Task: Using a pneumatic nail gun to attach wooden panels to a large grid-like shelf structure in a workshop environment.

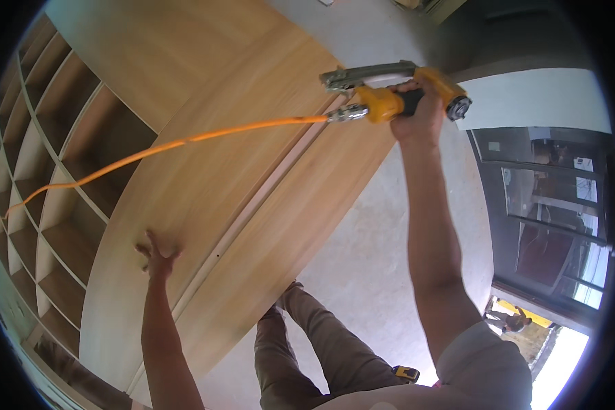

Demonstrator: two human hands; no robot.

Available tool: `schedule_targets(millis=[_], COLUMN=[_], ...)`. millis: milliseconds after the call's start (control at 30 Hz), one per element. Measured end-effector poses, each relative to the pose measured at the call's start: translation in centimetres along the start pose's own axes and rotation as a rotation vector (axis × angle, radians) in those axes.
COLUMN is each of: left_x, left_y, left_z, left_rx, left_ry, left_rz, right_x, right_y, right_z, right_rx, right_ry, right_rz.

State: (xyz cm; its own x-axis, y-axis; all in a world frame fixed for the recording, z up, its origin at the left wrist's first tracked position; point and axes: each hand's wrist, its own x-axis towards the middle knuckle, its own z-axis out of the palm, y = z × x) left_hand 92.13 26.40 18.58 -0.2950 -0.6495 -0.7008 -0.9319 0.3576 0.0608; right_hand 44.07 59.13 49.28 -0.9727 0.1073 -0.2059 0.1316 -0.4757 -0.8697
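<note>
My right hand (420,117) is wrapped around the black grip of a yellow pneumatic nail gun (383,102). The gun is raised near the far end of a pale wooden panel (184,198), its long grey magazine pointing left. From its metal coupling an orange air hose (184,141) runs left across the panel. On the panel's left part rests my left hand (160,261), fingers spread and holding nothing. A narrow pale strip (260,195) runs lengthwise along the board, and a second wooden board (294,219) lies on its right side.
To the left stands a wooden frame (58,157) with many open compartments. Another wood sheet (164,55) lies beyond. My legs stand on the grey floor (383,239), and a yellow-black tape measure (406,373) is at my waist. Another person (516,321) is visible outside at lower right.
</note>
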Motion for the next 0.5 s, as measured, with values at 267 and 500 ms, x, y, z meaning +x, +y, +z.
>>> schedule_targets(millis=[267,500], left_x=[-6.9,0.9], left_y=[14.4,11.4], left_z=[-16.9,-14.3], left_rx=[-1.975,-2.405], left_ry=[-0.281,-0.553], left_rz=[0.170,1.040], right_x=[4.0,8.2], right_y=[-4.7,8.3], right_z=[-4.2,-5.6], right_rx=[-0.151,-0.261], right_ry=[-0.030,0.114], right_rz=[0.145,0.394])
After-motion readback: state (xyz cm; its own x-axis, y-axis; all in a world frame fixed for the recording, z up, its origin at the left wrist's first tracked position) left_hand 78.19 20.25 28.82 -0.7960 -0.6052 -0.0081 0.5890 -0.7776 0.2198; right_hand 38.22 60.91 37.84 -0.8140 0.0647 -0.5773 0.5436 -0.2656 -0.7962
